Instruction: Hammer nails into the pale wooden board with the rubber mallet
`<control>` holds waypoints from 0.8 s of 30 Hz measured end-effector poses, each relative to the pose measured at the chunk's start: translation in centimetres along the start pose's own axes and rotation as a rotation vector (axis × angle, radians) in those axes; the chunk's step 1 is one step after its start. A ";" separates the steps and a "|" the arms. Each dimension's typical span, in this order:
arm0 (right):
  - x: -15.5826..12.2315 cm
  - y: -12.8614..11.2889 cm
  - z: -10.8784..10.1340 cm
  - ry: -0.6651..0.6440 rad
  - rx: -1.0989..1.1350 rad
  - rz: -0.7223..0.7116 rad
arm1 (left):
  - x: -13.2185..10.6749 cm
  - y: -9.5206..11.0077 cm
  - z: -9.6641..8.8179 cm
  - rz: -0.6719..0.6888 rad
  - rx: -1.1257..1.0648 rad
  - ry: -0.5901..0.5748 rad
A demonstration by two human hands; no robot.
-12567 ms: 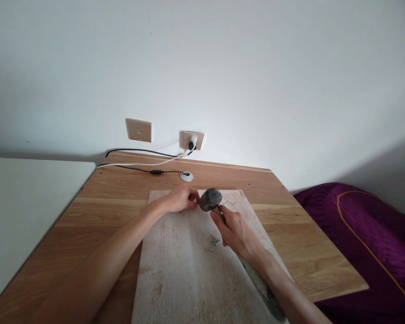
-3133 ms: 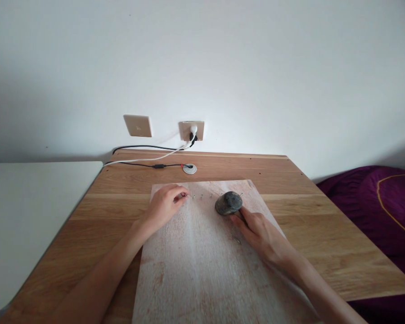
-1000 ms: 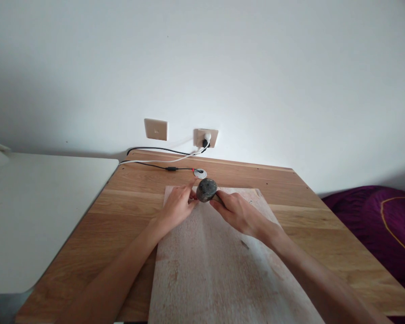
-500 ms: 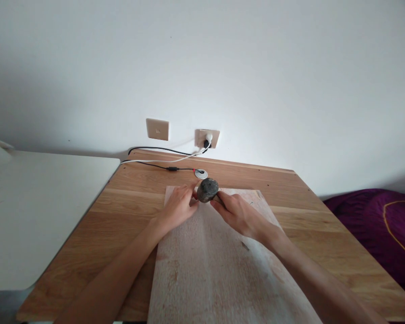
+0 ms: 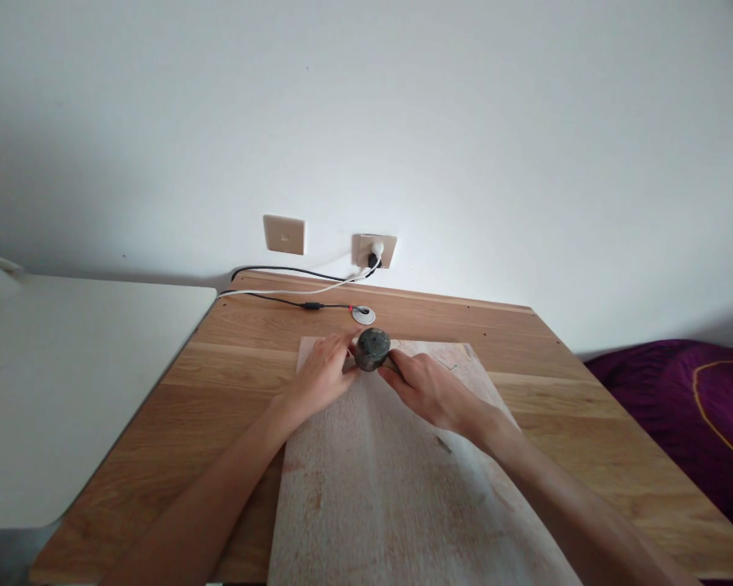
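Observation:
My right hand is closed around the short visible stretch of handle of a mallet with a dark, round, worn head. The mallet head is over the far part of a pale, worn wooden board. Just to its left, my left hand rests at the board with thumb and fingertips pinched together. Whatever those fingertips hold, if anything, is hidden behind the mallet head. Past my right hand, a thin bent piece of metal, like a nail, shows on the board.
The board lies on a brown wooden table against a white wall. Black and white cables run along the back to a wall socket, near a round cable hole. A white tabletop adjoins at left; purple fabric is at right.
The mallet head has shifted slightly down and left, with my right hand following a little. My left hand stays in place.

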State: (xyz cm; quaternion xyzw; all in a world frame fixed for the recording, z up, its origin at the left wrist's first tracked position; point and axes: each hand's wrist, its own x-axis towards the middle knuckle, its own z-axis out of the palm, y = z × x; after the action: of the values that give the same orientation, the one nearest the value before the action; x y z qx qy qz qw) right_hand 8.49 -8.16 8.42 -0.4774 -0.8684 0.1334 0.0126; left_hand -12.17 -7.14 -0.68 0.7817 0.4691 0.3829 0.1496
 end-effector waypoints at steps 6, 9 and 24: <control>-1.4 0.8 -0.6 0.018 0.118 -0.015 | 0.1 0.5 -0.1 -0.058 0.035 -0.033; -3.0 2.0 -0.7 0.019 0.198 -0.037 | 0.1 0.5 0.0 -0.051 0.051 -0.042; -6.1 7.1 2.4 0.096 0.415 0.056 | -0.9 11.1 0.7 0.774 0.365 -0.264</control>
State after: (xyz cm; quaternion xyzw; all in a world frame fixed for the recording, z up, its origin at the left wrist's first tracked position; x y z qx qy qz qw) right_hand 17.35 -10.19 5.00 -0.4945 -0.8071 0.2867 0.1481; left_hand -5.04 -13.50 5.01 0.9554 0.1788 0.2186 -0.0863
